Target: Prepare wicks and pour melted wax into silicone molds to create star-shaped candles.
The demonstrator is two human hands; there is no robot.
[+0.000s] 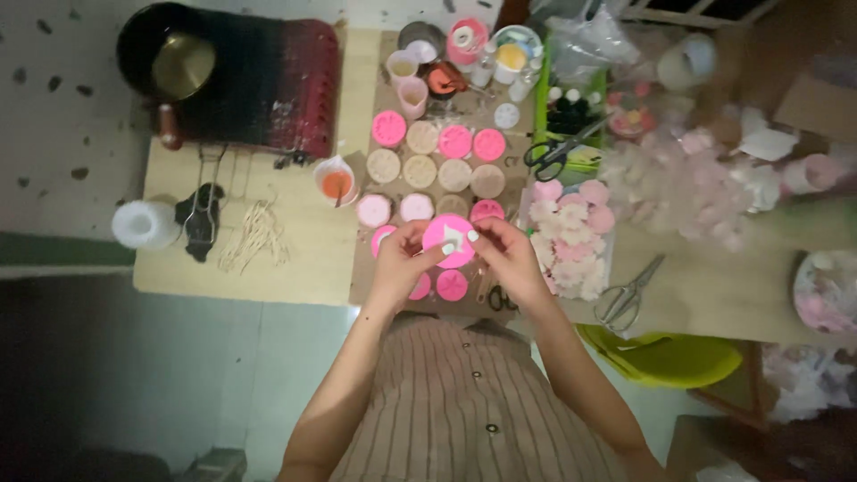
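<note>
We hold a round pink mold [449, 241] with both hands, just above the near edge of the brown board [364, 259]. Our left hand [399, 259] pinches its rim at about 8 o'clock, and our right hand [506, 254] pinches it at about 3 o'clock, so both hands are closed tight on it. The mold is round like a cookie, so it has no long side, and its flat face looks up at us. A small white shape shows in its middle, but we cannot tell what it is. At 12 o'clock from the mold, more round molds [437, 159] sit in rows, some pink and some tan. At 3 o'clock lies a pile of pink and white flower shapes [571, 239]. Black scissors [555, 153] lie at 1 o'clock, and silver scissors [629, 295] lie at 4 o'clock. At 10 o'clock a little cup with orange inside [336, 181] stands on the table [295, 259], and thin sticks [254, 234] lie at 9 o'clock.
</note>
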